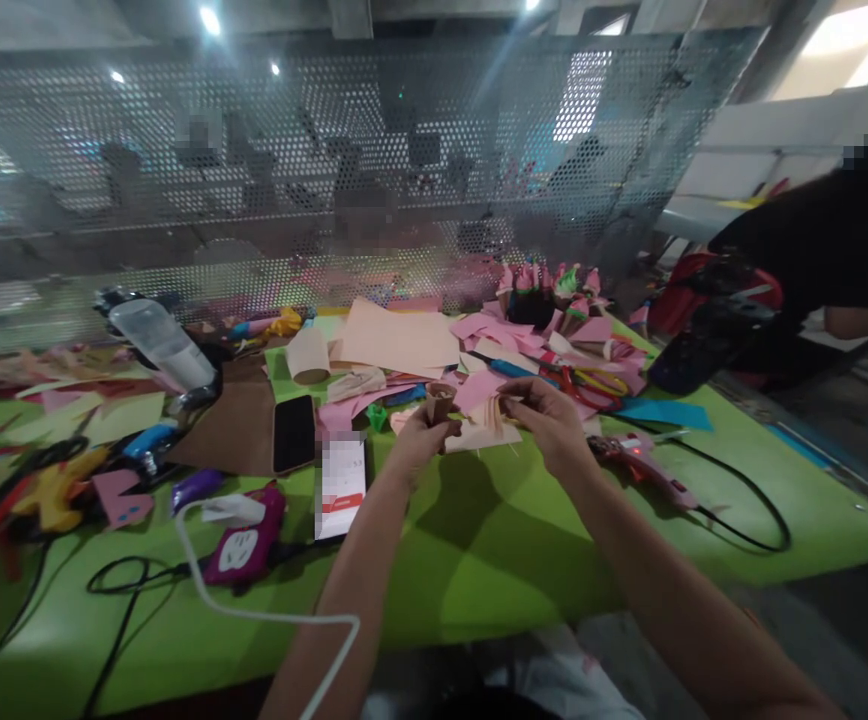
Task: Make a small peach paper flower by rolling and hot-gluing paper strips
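My left hand (426,435) is closed round a small brown paper cone (440,402), its open end facing up. Just to the right, my right hand (543,418) pinches a fringed strip of pale paper (492,418) between thumb and fingers. Cream paper (471,438) lies on the green table under and between the hands. To the right of my right forearm rests a pink hot glue gun (648,465) with a small red light. A small green piece (377,416) sits left of the cone.
A lit phone (341,485) and a dark phone (294,433) lie at left, near a magenta power strip (248,540) with cables. Behind are peach sheets (396,335), scissors (591,385) and a clear bottle (164,345). A perforated metal screen (314,180) borders the back. A person (816,230) sits at right.
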A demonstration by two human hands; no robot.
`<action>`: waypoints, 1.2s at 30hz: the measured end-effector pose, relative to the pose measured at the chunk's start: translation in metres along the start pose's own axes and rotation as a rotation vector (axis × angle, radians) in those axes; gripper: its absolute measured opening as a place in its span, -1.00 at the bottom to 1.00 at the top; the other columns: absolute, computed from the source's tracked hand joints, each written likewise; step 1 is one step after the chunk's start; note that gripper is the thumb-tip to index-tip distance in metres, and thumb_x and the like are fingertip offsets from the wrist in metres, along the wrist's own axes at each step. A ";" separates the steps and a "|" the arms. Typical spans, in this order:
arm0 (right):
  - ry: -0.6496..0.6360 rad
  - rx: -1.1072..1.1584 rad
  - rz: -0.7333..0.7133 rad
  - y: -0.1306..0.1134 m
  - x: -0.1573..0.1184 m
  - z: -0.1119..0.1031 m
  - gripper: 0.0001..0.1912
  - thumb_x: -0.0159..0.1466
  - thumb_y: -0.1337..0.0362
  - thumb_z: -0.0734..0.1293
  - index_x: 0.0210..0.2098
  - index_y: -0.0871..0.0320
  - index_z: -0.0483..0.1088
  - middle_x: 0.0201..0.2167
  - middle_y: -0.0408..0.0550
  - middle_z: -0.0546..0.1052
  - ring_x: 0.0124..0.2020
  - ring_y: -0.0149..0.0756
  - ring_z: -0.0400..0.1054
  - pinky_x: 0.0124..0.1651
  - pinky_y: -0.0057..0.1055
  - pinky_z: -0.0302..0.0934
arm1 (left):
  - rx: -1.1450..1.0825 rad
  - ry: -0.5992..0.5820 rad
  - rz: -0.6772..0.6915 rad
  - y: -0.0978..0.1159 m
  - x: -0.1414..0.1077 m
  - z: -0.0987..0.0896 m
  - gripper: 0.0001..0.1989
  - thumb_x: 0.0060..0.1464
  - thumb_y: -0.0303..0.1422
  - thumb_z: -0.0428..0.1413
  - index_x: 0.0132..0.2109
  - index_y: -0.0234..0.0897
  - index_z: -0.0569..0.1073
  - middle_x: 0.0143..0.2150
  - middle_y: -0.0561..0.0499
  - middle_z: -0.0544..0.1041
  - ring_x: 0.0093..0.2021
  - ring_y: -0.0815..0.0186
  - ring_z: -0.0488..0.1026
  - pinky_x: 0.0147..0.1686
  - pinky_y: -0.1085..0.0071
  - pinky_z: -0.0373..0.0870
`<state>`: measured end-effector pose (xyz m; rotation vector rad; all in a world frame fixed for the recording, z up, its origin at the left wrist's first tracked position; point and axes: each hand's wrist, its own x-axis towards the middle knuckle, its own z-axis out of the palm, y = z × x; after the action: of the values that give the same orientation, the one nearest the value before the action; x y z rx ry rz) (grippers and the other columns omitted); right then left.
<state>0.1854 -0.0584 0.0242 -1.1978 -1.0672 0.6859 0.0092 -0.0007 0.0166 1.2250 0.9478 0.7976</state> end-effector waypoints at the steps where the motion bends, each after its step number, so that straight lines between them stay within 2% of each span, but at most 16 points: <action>1: 0.004 -0.005 -0.003 0.000 0.000 -0.001 -0.77 0.06 0.16 0.42 -0.32 0.13 0.47 -0.44 -0.13 0.52 -0.42 -0.35 0.39 -0.34 -0.40 0.29 | 0.056 0.022 -0.009 -0.001 0.000 0.000 -0.64 -0.14 -0.38 0.23 -0.12 -0.27 0.41 -0.43 0.10 0.47 -0.58 0.49 0.24 -0.56 0.52 0.17; 4: 0.000 -0.016 -0.009 0.000 0.000 -0.002 -0.80 0.06 0.20 0.40 -0.33 0.13 0.49 -0.42 -0.14 0.52 -0.41 -0.35 0.38 -0.31 -0.40 0.29 | 0.304 0.044 -0.022 -0.003 0.000 0.002 -0.65 -0.01 -0.42 0.13 -0.03 -0.23 0.31 -0.34 0.07 0.46 -0.52 0.41 0.32 -0.51 0.47 0.26; 6: -0.011 -0.026 -0.014 0.000 -0.001 -0.003 -0.80 0.07 0.22 0.39 -0.30 0.12 0.50 -0.40 -0.13 0.53 -0.39 -0.35 0.38 -0.29 -0.39 0.29 | 0.432 0.036 -0.006 -0.004 -0.003 0.004 -0.70 0.03 -0.44 0.10 -0.05 -0.23 0.30 -0.27 0.01 0.49 -0.40 0.33 0.41 -0.39 0.41 0.34; 9: -0.010 -0.061 -0.033 0.001 -0.002 -0.004 -0.77 0.08 0.22 0.40 -0.25 0.13 0.49 -0.37 -0.13 0.52 -0.41 -0.36 0.36 -0.30 -0.39 0.27 | 0.724 0.049 0.101 -0.003 -0.008 0.006 -0.86 0.11 -0.39 0.09 -0.15 -0.27 0.36 -0.13 -0.14 0.50 -0.15 0.17 0.45 -0.15 0.28 0.34; 11: -0.003 -0.080 -0.050 0.000 -0.002 -0.005 -0.78 0.08 0.21 0.41 -0.27 0.14 0.47 -0.39 -0.15 0.50 -0.43 -0.38 0.34 -0.33 -0.41 0.24 | 1.043 0.052 0.186 -0.001 -0.012 0.007 -0.87 0.17 -0.33 0.05 -0.20 -0.31 0.41 -0.07 -0.24 0.49 -0.07 0.05 0.43 -0.07 0.19 0.31; 14: -0.025 -0.125 -0.089 -0.005 -0.004 -0.006 -0.83 0.10 0.22 0.40 -0.32 0.14 0.47 -0.42 -0.14 0.49 -0.44 -0.37 0.32 -0.35 -0.42 0.21 | 1.316 0.036 0.243 0.001 -0.017 0.009 -0.80 0.19 -0.26 0.05 -0.23 -0.31 0.46 -0.11 -0.26 0.53 -0.01 -0.02 0.42 -0.03 0.16 0.27; 17: -0.068 -0.226 -0.166 -0.014 -0.006 -0.006 -0.87 0.13 0.25 0.37 -0.33 0.13 0.53 -0.41 -0.11 0.52 -0.41 -0.33 0.34 -0.33 -0.39 0.22 | 1.374 0.022 0.227 0.000 -0.020 0.012 -0.79 0.17 -0.22 0.08 -0.24 -0.27 0.49 -0.17 -0.21 0.57 -0.03 0.00 0.45 -0.05 0.19 0.27; 20: -0.108 -0.315 -0.251 -0.021 -0.008 -0.006 -0.84 0.18 0.27 0.34 -0.30 0.09 0.58 -0.37 -0.07 0.53 -0.33 -0.28 0.39 -0.26 -0.36 0.26 | 1.365 0.008 0.182 0.001 -0.022 0.014 -0.78 0.13 -0.20 0.12 -0.26 -0.28 0.50 -0.21 -0.23 0.57 -0.07 -0.01 0.47 -0.07 0.19 0.27; 24: -0.137 -0.388 -0.282 -0.022 -0.010 -0.005 -0.77 0.19 0.27 0.33 -0.18 0.07 0.57 -0.36 -0.07 0.55 -0.35 -0.27 0.42 -0.28 -0.36 0.30 | 1.246 0.115 0.249 0.011 -0.025 0.008 -0.64 -0.03 -0.16 0.26 -0.14 -0.28 0.48 -0.06 -0.25 0.53 0.03 -0.06 0.39 0.00 0.13 0.25; 26: -0.133 -0.410 -0.278 -0.020 -0.011 -0.004 -0.75 0.17 0.27 0.35 -0.15 0.07 0.55 -0.36 -0.06 0.58 -0.36 -0.25 0.44 -0.28 -0.35 0.31 | 1.046 0.134 0.308 0.017 -0.025 0.005 -0.70 0.10 -0.17 0.16 -0.09 -0.24 0.46 -0.03 -0.19 0.52 0.02 0.03 0.40 0.00 0.16 0.27; 29: -0.123 -0.431 -0.277 -0.016 -0.013 -0.001 -0.77 0.15 0.27 0.36 -0.19 0.08 0.53 -0.31 -0.03 0.60 -0.33 -0.22 0.47 -0.25 -0.32 0.34 | 0.621 -0.050 0.303 0.020 -0.023 0.006 -0.75 0.20 -0.19 0.03 -0.11 -0.24 0.45 -0.12 -0.10 0.55 -0.14 0.19 0.45 -0.16 0.31 0.33; 31: -0.123 -0.431 -0.275 -0.014 -0.014 0.001 -0.81 0.15 0.26 0.37 -0.22 0.09 0.51 -0.32 -0.04 0.60 -0.34 -0.22 0.48 -0.26 -0.32 0.36 | 0.435 -0.178 0.282 0.016 -0.021 0.011 -0.77 0.11 -0.19 0.11 -0.18 -0.25 0.45 -0.24 -0.04 0.54 -0.24 0.25 0.45 -0.25 0.38 0.34; 32: -0.123 -0.419 -0.270 -0.014 -0.015 0.002 -0.82 0.15 0.25 0.37 -0.23 0.09 0.50 -0.35 -0.05 0.60 -0.36 -0.23 0.48 -0.28 -0.33 0.36 | 0.377 -0.206 0.270 0.014 -0.020 0.013 -0.80 0.06 -0.22 0.16 -0.24 -0.26 0.44 -0.31 -0.01 0.52 -0.29 0.28 0.43 -0.27 0.40 0.33; 34: -0.127 -0.374 -0.248 -0.014 -0.017 0.003 -0.81 0.16 0.21 0.39 -0.23 0.11 0.48 -0.40 -0.07 0.58 -0.39 -0.24 0.47 -0.31 -0.35 0.34 | 0.273 -0.175 0.248 0.010 -0.018 0.018 -0.87 0.00 -0.30 0.17 -0.34 -0.27 0.42 -0.39 0.02 0.48 -0.35 0.32 0.41 -0.30 0.42 0.32; 36: -0.150 -0.340 -0.204 -0.016 -0.017 0.002 -0.77 0.17 0.15 0.40 -0.22 0.12 0.46 -0.42 -0.07 0.58 -0.40 -0.25 0.46 -0.34 -0.37 0.32 | 0.176 -0.123 0.211 0.007 -0.018 0.020 -0.91 -0.04 -0.38 0.17 -0.35 -0.28 0.42 -0.40 0.03 0.48 -0.36 0.34 0.41 -0.31 0.43 0.32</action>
<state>0.1754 -0.0772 0.0343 -1.3170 -1.4524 0.4509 0.0205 -0.0237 0.0278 1.5283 0.8102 0.8059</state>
